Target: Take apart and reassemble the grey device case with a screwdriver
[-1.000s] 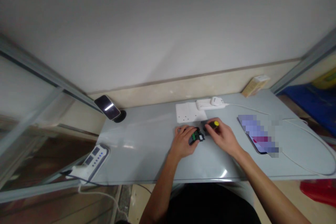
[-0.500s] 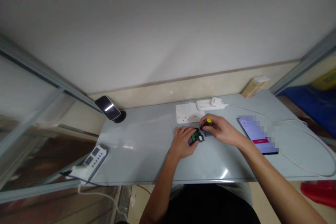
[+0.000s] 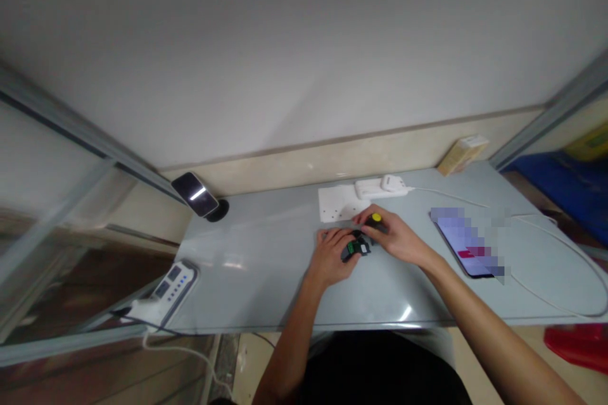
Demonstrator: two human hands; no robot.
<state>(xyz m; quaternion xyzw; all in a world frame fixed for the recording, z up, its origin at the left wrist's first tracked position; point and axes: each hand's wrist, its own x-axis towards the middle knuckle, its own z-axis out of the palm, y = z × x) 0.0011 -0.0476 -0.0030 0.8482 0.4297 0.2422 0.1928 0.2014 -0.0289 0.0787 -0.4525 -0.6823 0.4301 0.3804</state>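
Observation:
My left hand (image 3: 330, 255) rests on the grey table (image 3: 266, 278) with its fingers curled round a small black part with a green circuit board (image 3: 355, 248). My right hand (image 3: 396, 237) is closed on a short tool with a yellow cap (image 3: 375, 218), a screwdriver by the look of it. The tool's lower end meets the black part right where the two hands touch. A white square sheet (image 3: 337, 203) lies just behind the hands.
A white power strip (image 3: 380, 187) with a plugged adapter and a white cable (image 3: 560, 253) lies behind. A phone (image 3: 468, 237) lies flat to the right. Another phone (image 3: 194, 194) leans on a stand at the back left. A metered socket (image 3: 166, 288) sits at the left corner, a small carton (image 3: 462, 153) at the back right.
My right hand with the yellow-capped tool moved left and slightly back, up against the black part. My left hand kept its hold and barely shifted.

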